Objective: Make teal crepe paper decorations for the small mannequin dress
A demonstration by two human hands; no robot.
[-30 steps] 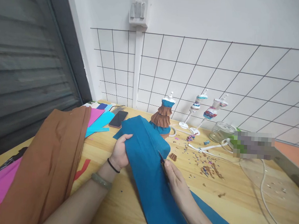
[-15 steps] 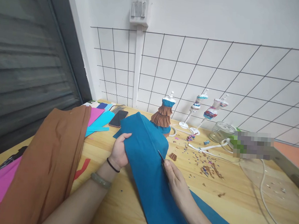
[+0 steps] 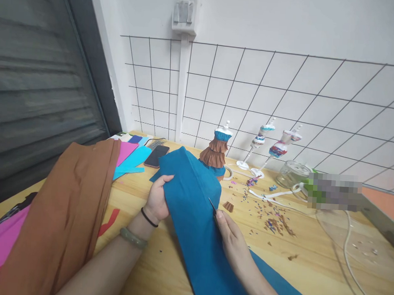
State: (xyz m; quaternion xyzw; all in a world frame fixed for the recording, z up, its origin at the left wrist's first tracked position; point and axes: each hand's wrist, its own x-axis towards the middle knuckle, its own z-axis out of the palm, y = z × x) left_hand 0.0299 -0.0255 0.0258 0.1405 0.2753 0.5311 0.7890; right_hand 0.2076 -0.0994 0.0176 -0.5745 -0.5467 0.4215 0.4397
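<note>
Head view: the left hand point(image 3: 157, 200) pinches the blue sheet point(image 3: 190, 200). The right hand point(image 3: 233, 238) grips a thin blade point(image 3: 211, 204) on it; cutting, it seems, needs the sheet kept still.

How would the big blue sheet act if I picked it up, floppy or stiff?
The blue sheet would probably be floppy, because it bends and folds over beside the left hand. It looks thin, so it may be light for its size. It might crumple easily too, since soft creases already show on it.
</note>
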